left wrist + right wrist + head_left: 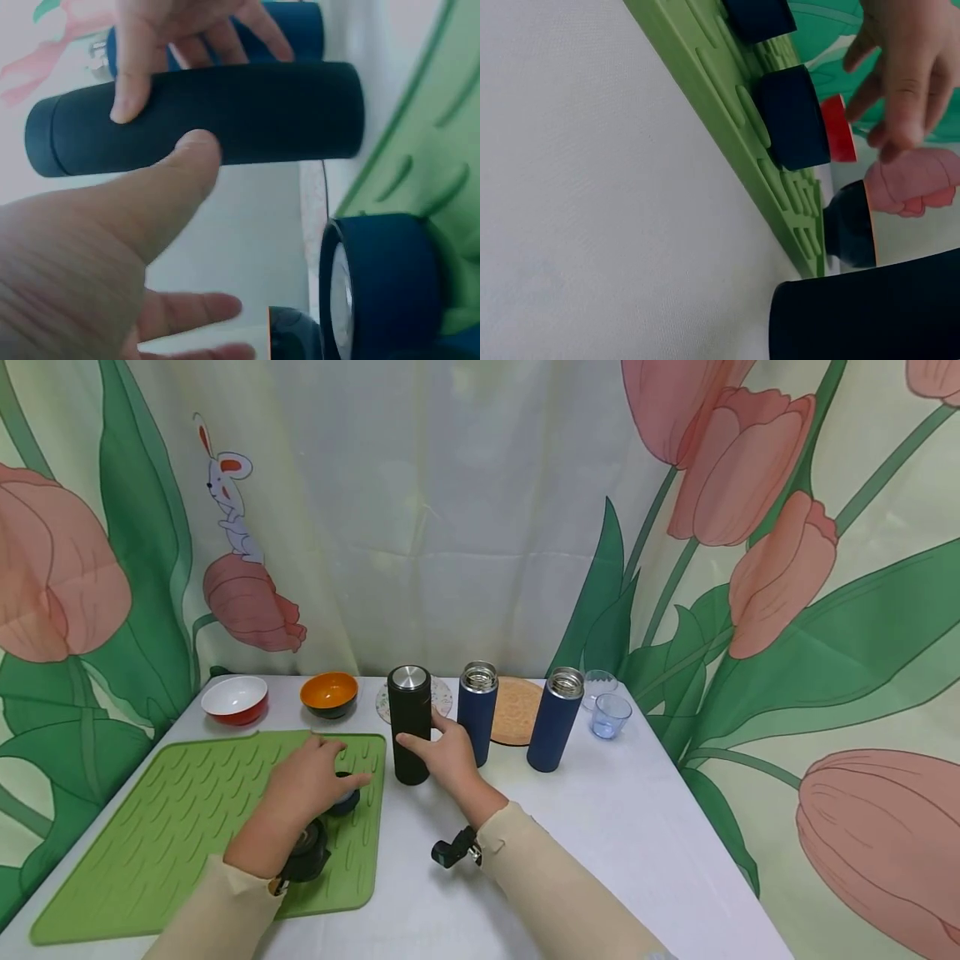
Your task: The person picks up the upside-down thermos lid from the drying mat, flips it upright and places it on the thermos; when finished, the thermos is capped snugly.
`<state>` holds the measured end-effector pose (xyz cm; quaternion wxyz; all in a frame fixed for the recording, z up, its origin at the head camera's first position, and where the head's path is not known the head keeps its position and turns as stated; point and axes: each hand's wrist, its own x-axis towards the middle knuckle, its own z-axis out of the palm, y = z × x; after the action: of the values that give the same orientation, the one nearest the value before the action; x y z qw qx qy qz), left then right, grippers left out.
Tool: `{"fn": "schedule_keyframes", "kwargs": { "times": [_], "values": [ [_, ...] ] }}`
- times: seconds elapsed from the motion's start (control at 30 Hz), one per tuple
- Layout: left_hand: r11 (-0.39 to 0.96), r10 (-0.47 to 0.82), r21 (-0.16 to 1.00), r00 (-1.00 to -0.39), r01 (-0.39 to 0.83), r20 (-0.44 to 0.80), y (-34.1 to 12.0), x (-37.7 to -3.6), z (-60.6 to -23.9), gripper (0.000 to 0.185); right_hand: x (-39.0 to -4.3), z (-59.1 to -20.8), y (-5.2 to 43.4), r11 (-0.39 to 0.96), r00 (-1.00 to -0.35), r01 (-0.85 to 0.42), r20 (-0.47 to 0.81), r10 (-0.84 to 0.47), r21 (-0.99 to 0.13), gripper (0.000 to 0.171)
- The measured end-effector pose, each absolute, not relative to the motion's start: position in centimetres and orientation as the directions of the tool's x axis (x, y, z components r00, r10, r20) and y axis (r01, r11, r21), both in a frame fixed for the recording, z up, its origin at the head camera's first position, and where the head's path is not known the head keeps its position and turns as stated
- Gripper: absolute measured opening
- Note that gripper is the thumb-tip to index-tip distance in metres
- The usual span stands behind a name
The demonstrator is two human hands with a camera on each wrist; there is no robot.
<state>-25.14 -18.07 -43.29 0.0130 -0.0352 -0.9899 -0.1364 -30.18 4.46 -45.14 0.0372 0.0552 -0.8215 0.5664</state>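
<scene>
A black flask (409, 724) with its cap on stands upright on the white table (615, 827), just right of the green mat (187, 810). My right hand (441, 750) grips it low down, thumb in front and fingers behind; in the left wrist view the thumb lies on the flask (225, 120). My left hand (326, 774) hovers with relaxed fingers over a dark blue lid (347, 800) on the mat's right edge and holds nothing. The right wrist view shows that lid (795, 116) and a second lid (754, 15) on the mat.
Two open blue flasks (477, 712) (555, 720) stand right of the black one. Behind them lie a cork coaster (519, 710) and a patterned coaster (442, 697). A red bowl (235, 699), an orange bowl (328, 693) and two small glasses (611, 716) sit along the back. A curtain hangs behind.
</scene>
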Motion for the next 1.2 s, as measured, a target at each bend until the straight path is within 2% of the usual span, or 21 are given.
{"fn": "schedule_keyframes", "kwargs": {
  "times": [0.2,0.77,1.2],
  "values": [
    [0.982,0.03,0.189,-0.999,0.023,-0.033,-18.0,-24.5,-43.9,0.096,-30.3,-45.1,4.4,0.363,-0.992,-0.126,0.116,-0.048,-0.923,0.081],
    [0.98,-0.032,0.194,-0.993,-0.054,-0.117,-18.9,-24.6,-45.5,0.089,-30.1,-45.1,4.4,0.354,-0.993,-0.116,0.106,-0.048,-0.928,0.082],
    [0.977,0.002,0.213,-0.999,-0.006,-0.038,-18.2,-24.3,-45.0,0.091,-30.2,-45.2,4.4,0.365,-0.992,-0.123,0.115,-0.046,-0.923,0.082]
  ]
}}
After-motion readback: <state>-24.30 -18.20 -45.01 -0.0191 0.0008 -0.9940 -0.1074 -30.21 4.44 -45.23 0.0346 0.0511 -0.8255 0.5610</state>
